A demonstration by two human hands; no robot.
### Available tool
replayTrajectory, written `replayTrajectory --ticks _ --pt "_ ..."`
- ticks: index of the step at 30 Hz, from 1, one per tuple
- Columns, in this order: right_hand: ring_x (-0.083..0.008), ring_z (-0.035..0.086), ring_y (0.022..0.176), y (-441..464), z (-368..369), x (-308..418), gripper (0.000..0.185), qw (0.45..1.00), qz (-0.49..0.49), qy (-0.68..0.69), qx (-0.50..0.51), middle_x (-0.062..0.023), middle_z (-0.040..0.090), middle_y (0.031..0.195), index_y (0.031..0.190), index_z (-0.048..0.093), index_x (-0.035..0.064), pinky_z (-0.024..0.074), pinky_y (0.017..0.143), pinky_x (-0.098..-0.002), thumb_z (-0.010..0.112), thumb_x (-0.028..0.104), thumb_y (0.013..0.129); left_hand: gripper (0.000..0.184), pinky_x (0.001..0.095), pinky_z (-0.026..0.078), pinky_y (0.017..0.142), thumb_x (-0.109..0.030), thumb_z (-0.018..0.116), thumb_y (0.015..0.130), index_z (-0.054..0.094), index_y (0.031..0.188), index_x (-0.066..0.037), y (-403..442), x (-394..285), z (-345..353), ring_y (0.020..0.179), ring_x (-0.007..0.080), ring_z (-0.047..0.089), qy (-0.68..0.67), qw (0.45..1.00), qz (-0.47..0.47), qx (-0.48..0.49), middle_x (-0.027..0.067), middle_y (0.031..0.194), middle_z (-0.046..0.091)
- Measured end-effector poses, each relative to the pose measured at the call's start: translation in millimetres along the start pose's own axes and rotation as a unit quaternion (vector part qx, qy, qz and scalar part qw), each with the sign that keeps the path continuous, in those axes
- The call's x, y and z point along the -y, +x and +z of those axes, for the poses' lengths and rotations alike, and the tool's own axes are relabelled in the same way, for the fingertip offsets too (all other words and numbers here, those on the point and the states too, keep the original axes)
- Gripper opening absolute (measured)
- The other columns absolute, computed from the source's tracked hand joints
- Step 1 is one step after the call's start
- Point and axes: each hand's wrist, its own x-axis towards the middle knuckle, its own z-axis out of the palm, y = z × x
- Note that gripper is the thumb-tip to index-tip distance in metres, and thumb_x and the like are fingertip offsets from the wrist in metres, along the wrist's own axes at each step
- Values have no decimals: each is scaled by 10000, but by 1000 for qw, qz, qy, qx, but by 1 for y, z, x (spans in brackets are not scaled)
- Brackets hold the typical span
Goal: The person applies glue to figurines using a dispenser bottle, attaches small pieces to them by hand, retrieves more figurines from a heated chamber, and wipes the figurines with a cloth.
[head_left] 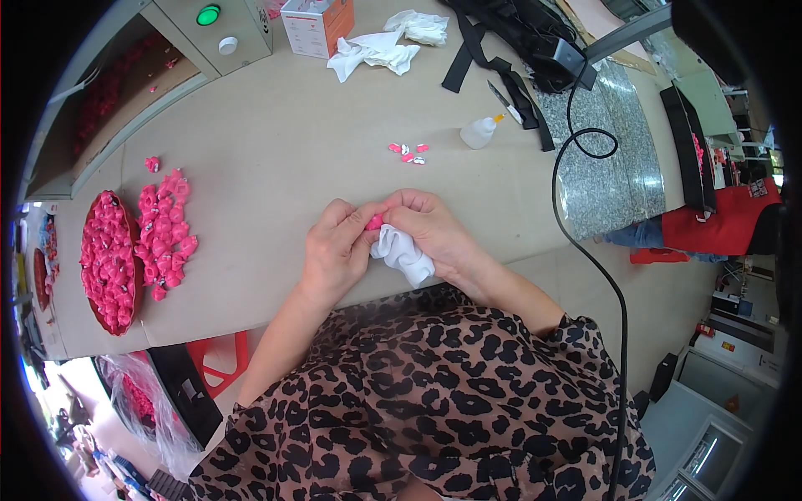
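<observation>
Close to the table's front edge, my left hand [336, 244] and my right hand [430, 227] meet, fingertips pinched on one small pink piece [374, 222]. A crumpled white cloth [403, 255] hangs below the piece, tucked under the fingers of my right hand. Beyond my hands lie several small pink and silvery pieces [408, 154]. On the left, loose pink pieces [165, 230] are heaped beside an oval tray [134, 250] full of similar ones.
A white bottle [479, 133] with an orange tip stands near a knife [505, 103] and black straps [476, 52]. White cloths [373, 53] lie by an orange-white box [317, 28]. A black cable [558, 179] curves down the right. Someone in red [710, 219] is at far right.
</observation>
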Motion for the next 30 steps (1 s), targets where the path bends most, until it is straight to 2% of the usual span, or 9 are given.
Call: replayTrajectory --ticks 13,19,30 --pt "-95 554 568 1 1 -2 52 1000 -8 3 1 -53 573 722 834 546 5 447 455 -222 531 48 809 358 277 434 518 65 625 654 635 984 -71 -1 1 1 592 180 512 -1 1000 7 -8 72 708 495" --pt "-92 556 570 1 -3 3 81 999 9 22 26 -60 595 730 844 560 5 438 450 -218 540 79 817 353 258 421 520 64 628 670 650 984 -97 1 -2 -1 590 153 494 -48 997 -60 -1 59 705 491" --pt "-99 555 544 0 2 3 46 1000 8 9 -10 -64 590 708 813 556 -1 441 447 -227 549 40 793 351 271 435 520 73 616 664 640 980 -78 0 0 -1 594 174 519 -12 1000 -18 -1 69 719 509"
